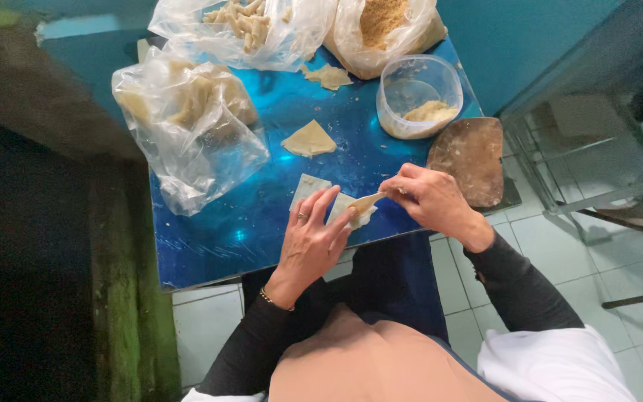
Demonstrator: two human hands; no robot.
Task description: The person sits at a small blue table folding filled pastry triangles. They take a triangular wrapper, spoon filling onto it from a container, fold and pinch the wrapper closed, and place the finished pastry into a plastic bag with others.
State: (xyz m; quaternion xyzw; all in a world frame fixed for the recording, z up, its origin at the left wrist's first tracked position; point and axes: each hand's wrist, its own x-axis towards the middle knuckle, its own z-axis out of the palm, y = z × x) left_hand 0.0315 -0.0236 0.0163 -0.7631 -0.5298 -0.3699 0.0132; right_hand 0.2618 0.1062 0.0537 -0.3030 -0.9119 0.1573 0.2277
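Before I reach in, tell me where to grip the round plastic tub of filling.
Probably grip the clear tub around its upper wall near the rim, coming from the near right side. It stands upright and open, the bags crowd its far and left sides, and the filling sits low.
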